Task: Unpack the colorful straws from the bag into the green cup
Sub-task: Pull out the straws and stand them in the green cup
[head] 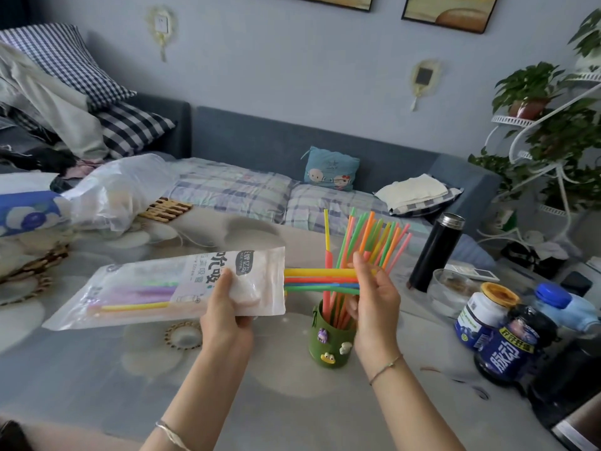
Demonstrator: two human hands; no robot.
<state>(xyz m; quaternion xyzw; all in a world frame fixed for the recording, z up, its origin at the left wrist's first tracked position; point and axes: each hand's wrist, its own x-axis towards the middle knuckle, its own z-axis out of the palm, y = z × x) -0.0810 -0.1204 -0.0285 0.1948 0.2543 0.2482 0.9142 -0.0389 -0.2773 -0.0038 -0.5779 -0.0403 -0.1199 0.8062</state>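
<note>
Grasping a horizontal bundle of straws [320, 277] in the right hand [375, 296], thumb above, fingers curled beneath, directly over the green cup [328, 341]. Clamping the bag [146, 288] near its open right end with the left hand [227, 307], held level, left of the cup. Judged partly done: many upright straws [367, 237] standing in the cup, fanning far-right. Remaining: bundle only half drawn out; several more straws [140, 292] visible inside the bag.

Straws [320, 278] between bag [169, 288], cup [330, 340]
</note>
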